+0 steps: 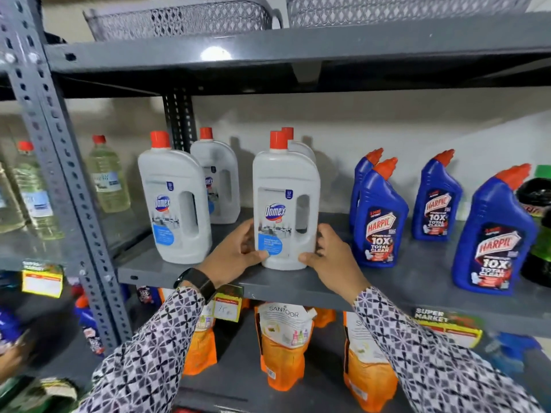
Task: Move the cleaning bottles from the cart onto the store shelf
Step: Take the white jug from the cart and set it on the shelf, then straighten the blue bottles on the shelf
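A white Domex bottle (284, 201) with a red cap stands upright near the front edge of the grey metal shelf (328, 290). My left hand (235, 254) grips its lower left side and my right hand (331, 257) grips its lower right side. Another Domex bottle (174, 201) stands to the left, one more (220, 180) behind that, and a further one (301, 147) is mostly hidden behind the held bottle. Several blue Harpic bottles (380, 216) with orange-red caps stand to the right. The cart is out of view.
Clear bottles of yellowish liquid (107, 177) stand on the neighbouring shelf at left behind a perforated upright (59, 162). Orange Santoor refill pouches (283, 344) fill the shelf below. Mesh baskets (179, 19) sit on the shelf above. A dark green bottle (539, 222) is at the far right.
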Demonstrator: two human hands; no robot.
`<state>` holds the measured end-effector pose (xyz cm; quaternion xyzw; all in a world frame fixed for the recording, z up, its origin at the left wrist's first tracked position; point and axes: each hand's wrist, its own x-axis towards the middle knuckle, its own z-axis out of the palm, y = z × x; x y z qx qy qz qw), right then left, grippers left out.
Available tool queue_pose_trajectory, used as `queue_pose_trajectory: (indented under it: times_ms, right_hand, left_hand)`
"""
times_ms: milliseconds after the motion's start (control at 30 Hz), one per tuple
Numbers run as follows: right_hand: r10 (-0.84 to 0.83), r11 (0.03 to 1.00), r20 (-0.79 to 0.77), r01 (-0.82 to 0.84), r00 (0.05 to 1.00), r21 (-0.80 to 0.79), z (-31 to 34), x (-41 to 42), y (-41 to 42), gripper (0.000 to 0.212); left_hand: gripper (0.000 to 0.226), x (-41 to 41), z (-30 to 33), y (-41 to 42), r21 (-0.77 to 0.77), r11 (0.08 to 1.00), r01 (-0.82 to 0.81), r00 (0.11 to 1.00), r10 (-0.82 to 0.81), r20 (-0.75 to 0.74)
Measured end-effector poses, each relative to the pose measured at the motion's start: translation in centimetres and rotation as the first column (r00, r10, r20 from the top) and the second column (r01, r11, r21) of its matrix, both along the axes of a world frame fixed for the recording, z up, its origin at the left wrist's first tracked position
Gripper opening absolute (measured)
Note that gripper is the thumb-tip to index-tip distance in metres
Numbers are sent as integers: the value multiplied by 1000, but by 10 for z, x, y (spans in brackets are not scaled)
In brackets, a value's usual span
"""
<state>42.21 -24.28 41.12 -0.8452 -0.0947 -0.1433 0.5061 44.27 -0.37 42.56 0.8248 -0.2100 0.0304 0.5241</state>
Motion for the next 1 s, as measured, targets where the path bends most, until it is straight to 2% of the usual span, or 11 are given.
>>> queue_pose_trajectory:
  times_ms: [367,500,567,633,667,733,800,833,900,967,1000]
  right_hand:
    - [-9,1000,9,9,1000,-10,-4,-11,5,54]
    - [19,999,0,-19,1000,-27,2,-22,4,64]
    - [-16,999,38,18,999,-33,0,-34,-5,69]
    - [-142,990,155,142,978,14,-5,-47,-25,59]
    - [-234,972,234,227,944,59,-6,-54,-37,51]
    - [-431,903,343,398,835,166,-7,-62,-62,44]
    - [-537,843,332,490,775,221,-6,-58,-85,55]
    - [-547,837,278,506,790,209,-5,-54,-97,66]
    - [-470,878,113,451,875,161,1,-44,-113,87]
    - [-320,935,0,316,947,159,9,-37,-125,94]
    - [-252,955,-19,252,967,156,12,-33,-129,89]
  left_hand:
    - [72,-3,0,8,38,999,35,999,-34,-28]
    - [78,-12,2,7,32,999,-10,1000,10,-2]
    - [79,-26,1,1,-120,974,-193,978,201,60]
    - [60,-46,-3,-10,-330,844,-423,858,490,154]
    - [49,-56,-4,-19,-396,797,-456,807,558,194]
    - [33,-71,-7,-49,-395,840,-372,835,489,253]
    - [28,-75,-9,-90,-257,943,-213,931,275,238]
    - [35,-73,-10,-113,-165,976,-145,962,178,207]
    - [59,-60,-7,-153,-17,997,-81,987,83,138]
    - [79,-47,1,-184,-23,999,-44,998,46,49]
    - [79,-40,5,-193,-55,998,-26,999,27,22]
